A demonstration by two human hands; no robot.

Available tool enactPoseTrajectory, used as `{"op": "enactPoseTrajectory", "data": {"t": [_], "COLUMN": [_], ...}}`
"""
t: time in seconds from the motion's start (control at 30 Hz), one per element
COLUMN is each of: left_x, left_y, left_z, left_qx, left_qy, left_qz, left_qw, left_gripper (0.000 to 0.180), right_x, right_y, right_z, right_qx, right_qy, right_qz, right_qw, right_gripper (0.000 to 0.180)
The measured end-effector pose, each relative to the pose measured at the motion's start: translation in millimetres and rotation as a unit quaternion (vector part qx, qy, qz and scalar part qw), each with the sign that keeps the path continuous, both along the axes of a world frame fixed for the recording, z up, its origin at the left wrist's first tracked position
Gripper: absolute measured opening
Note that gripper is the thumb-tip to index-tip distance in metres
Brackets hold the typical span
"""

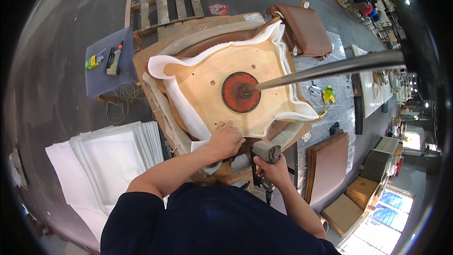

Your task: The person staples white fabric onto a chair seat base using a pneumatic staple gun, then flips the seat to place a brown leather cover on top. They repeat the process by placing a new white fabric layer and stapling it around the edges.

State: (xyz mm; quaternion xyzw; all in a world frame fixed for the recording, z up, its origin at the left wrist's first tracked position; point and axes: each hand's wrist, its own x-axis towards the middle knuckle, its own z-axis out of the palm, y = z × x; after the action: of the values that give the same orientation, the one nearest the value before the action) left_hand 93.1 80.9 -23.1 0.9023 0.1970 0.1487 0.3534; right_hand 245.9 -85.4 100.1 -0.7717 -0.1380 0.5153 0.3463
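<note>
My left hand [226, 140] is closed at the near edge of a plywood seat board [184, 89], its fingers curled on the edge of the brown seat cover [247, 144]; the fingertips are partly hidden. White padding [181, 108] stands up in loose folds around the board. My right hand [275, 170] grips an air staple gun [267, 152], its head close to the board's near edge, just right of my left hand. A round red press plate [231, 89] on a metal rod [330, 70] rests on the middle of the board.
A stack of white padding sheets [113, 156] lies at left, near a blue-grey stand [101, 85] with another air tool [114, 63]. At right stand a brown cushion [302, 30], a plastic-covered table [339, 108] and brown sheets [330, 165]. A wooden pallet [163, 2] lies beyond.
</note>
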Motion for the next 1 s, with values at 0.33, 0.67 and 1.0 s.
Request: {"op": "enactPoseTrajectory", "data": {"t": [0.33, 0.67, 1.0], "left_x": [-0.7, 3.5, 50.1], "left_y": [-1.3, -6.9, -14.5], "left_z": [-1.6, -2.8, 29.2], "left_qx": [-0.024, -0.032, -0.090], "left_qy": [0.013, -0.034, -0.034], "left_qz": [0.013, 0.029, 0.090], "left_qw": [1.000, 0.998, 0.991], "left_gripper": [0.026, 0.026, 0.023], "right_x": [-12.0, -1.0, 33.1], "right_y": [31.5, 27.6, -68.5], "right_z": [5.4, -9.2, -11.4], "right_qx": [-0.046, -0.046, 0.175], "right_qy": [-0.091, -0.151, -0.025], "right_qz": [0.075, 0.138, -0.019], "right_qw": [0.992, 0.978, 0.984], "right_gripper": [0.066, 0.064, 0.077]}}
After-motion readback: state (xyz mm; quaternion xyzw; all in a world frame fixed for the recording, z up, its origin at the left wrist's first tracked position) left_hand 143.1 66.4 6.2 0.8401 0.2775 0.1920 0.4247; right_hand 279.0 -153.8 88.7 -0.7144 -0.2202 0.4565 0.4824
